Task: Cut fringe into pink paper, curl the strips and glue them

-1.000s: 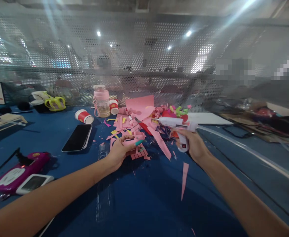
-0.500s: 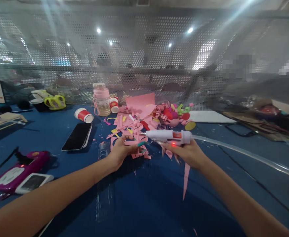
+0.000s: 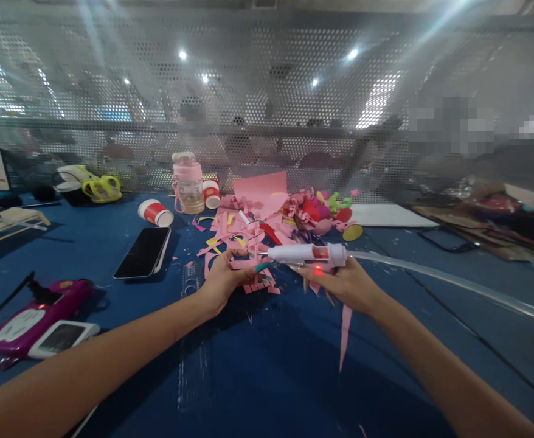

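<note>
My right hand point(image 3: 344, 283) is wrapped round a white hot glue gun point(image 3: 289, 253), its red light glowing near my fingers. A long clear glue stick point(image 3: 449, 284) trails from the gun's back end to the right. The metal nozzle points left and sits just above my left thumb, which has a long teal nail. My left hand point(image 3: 221, 280) pinches a pink paper strip point(image 3: 244, 264) between thumb and fingers. Whether the nozzle touches the paper, I cannot tell. Pink paper scraps point(image 3: 230, 228) lie heaped just beyond both hands.
A phone point(image 3: 143, 252), a red paper cup point(image 3: 156, 213) and a bottle point(image 3: 188, 185) stand left of the scraps. A purple power strip point(image 3: 61, 298) lies nearer left, a clear ruler point(image 3: 191, 277) by my left wrist. Colourful cut-outs point(image 3: 322, 210) are piled behind, before a perforated metal screen point(image 3: 294, 103).
The glue gun has shifted slightly left, bringing its nozzle closer over the pink paper by my left thumb. My left hand has hardly moved.
</note>
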Demonstrator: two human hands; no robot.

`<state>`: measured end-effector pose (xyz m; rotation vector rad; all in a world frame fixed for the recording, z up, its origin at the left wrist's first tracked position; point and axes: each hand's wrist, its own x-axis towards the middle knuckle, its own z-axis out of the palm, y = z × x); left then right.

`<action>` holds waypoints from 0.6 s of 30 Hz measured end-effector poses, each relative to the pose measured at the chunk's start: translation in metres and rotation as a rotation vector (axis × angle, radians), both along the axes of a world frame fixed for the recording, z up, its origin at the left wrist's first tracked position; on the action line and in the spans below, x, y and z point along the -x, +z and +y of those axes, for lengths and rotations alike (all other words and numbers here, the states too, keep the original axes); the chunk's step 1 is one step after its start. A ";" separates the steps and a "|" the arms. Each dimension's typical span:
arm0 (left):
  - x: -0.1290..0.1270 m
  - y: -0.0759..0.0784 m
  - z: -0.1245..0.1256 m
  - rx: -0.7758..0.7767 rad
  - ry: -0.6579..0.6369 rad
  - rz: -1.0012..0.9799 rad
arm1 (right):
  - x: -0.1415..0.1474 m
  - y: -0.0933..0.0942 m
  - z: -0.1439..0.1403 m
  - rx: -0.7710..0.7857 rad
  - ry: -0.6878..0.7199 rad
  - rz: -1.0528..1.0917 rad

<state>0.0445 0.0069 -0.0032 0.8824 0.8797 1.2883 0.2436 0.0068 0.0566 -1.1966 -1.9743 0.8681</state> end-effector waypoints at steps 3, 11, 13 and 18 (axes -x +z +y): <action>0.000 0.000 0.000 0.000 -0.003 -0.012 | 0.001 -0.001 0.000 0.012 -0.027 0.019; 0.001 -0.001 0.001 -0.011 -0.003 0.015 | 0.001 -0.001 0.001 0.006 -0.022 0.045; 0.001 -0.001 0.001 -0.011 -0.010 0.018 | 0.000 -0.002 0.001 0.008 -0.017 0.031; 0.002 -0.004 0.003 -0.022 -0.019 0.018 | 0.002 0.001 0.000 0.010 0.028 0.048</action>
